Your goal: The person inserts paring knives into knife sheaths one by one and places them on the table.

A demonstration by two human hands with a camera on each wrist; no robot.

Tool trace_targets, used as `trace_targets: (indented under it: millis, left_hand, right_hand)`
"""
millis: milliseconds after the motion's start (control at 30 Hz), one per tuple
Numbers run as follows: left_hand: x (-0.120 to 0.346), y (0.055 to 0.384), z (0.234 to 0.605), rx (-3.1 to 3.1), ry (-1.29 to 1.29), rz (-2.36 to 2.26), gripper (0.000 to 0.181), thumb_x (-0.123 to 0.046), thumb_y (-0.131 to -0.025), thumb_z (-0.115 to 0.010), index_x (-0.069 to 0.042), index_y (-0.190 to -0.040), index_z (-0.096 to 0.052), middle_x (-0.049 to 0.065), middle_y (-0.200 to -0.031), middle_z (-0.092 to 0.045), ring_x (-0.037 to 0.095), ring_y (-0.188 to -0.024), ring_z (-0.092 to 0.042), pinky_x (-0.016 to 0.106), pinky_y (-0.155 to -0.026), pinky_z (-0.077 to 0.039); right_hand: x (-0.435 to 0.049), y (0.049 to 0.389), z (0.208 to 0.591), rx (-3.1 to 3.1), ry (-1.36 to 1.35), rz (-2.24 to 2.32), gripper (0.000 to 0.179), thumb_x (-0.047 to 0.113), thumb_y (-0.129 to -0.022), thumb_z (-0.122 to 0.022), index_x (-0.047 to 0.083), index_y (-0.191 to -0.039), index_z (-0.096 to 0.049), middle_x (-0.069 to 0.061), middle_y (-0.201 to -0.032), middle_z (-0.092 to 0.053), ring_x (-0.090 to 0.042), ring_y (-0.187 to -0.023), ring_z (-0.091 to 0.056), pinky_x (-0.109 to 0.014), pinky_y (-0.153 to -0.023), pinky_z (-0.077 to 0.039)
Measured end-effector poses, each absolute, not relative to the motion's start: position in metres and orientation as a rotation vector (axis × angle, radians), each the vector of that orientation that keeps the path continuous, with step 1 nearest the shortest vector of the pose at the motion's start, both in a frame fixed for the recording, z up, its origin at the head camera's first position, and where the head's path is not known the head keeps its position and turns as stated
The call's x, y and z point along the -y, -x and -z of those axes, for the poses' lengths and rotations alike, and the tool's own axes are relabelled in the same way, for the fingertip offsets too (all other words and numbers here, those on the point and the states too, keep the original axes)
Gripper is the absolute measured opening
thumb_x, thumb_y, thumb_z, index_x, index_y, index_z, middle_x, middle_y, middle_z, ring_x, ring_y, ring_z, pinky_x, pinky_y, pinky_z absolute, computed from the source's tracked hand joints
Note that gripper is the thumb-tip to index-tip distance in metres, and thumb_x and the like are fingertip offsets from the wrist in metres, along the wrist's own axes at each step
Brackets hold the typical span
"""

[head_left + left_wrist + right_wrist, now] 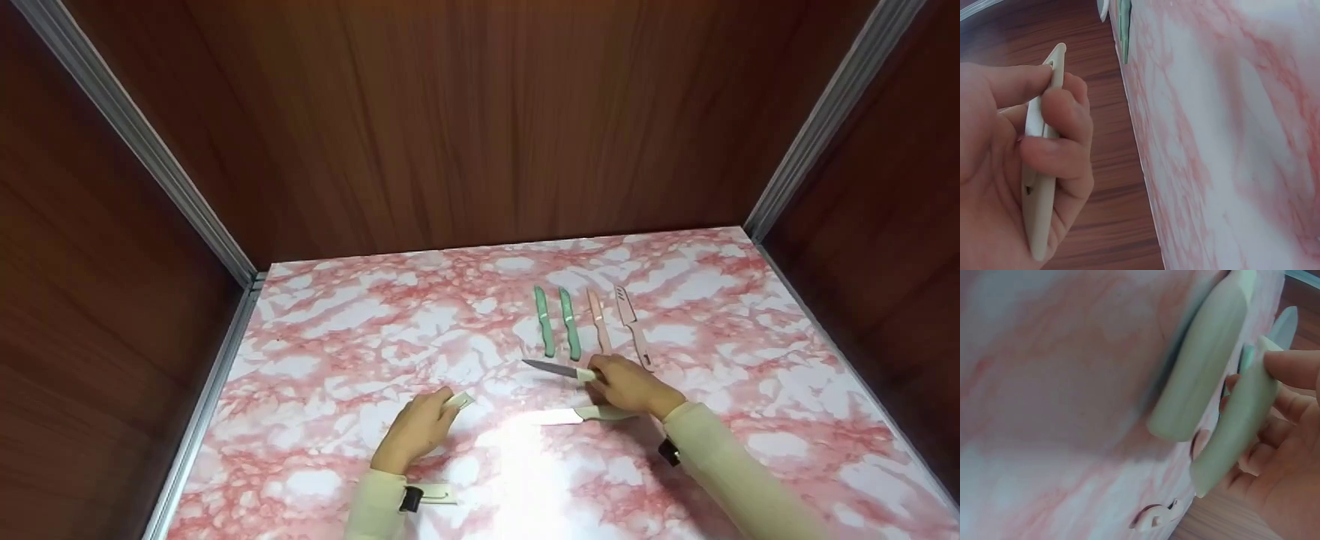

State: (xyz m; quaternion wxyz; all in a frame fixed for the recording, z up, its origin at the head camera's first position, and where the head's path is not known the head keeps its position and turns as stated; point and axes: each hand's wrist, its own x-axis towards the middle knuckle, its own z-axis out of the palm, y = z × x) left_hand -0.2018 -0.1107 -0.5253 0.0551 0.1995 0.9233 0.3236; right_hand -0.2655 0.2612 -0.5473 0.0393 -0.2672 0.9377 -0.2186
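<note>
knife (561,370) held above the tabletop (337,330), its handle (1238,422) in the fingers of your right hand (630,384), probably to keep skin off the bare blade (544,366); your left hand (418,426) pinches a pale piece (460,401), likely a blade cover, apart from the tip.

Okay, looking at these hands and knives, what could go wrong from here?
The held knife in the right-hand grip has its bare blade pointing toward the left; fingers of the left-hand grip, holding a pale sheath, might get nicked if the two meet.

The right-hand grip could also brush the second knife, lying unsheathed below it in the head view.

The left sleeve might nudge what looks like another sheath.
</note>
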Motion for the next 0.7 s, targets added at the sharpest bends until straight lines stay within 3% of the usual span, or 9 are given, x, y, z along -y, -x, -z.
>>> trace_targets:
  millis: [367,567,700]
  left_hand:
    - [0.092,0.211,0.513,-2.826,-0.613,-0.981,0.018,-0.025,-0.097,-0.050,-0.016,-0.082,-0.052,-0.006,-0.063,-0.042,0.009,-0.053,-0.037,0.026,-0.050,-0.033]
    - [0.086,0.211,0.510,-2.811,-0.626,-0.982,0.017,-0.026,-0.096,-0.050,-0.017,-0.082,-0.053,-0.007,-0.063,-0.042,0.009,-0.054,-0.039,0.026,-0.051,-0.034]
    - [0.082,0.212,0.510,-2.838,-0.669,-0.969,0.019,-0.026,-0.095,-0.051,-0.017,-0.078,-0.051,-0.008,-0.061,-0.039,0.008,-0.054,-0.038,0.026,-0.051,-0.034]
  right_hand:
    - [-0.252,0.258,0.528,-2.960,0.750,0.768,0.005,0.018,-0.091,-0.056,0.018,-0.096,-0.059,0.008,-0.071,-0.049,-0.014,-0.066,-0.046,-0.034,-0.061,-0.038]
    - [-0.245,0.254,0.522,-2.994,0.827,0.790,0.021,0.039,-0.093,-0.058,0.020,-0.087,-0.064,0.013,-0.067,-0.052,-0.008,-0.060,-0.047,-0.030,-0.057,-0.040]
    - [-0.242,0.252,0.518,-2.999,0.913,0.798,0.028,0.044,-0.093,-0.056,0.020,-0.083,-0.067,0.015,-0.063,-0.050,-0.005,-0.057,-0.045,-0.029,-0.055,-0.038]
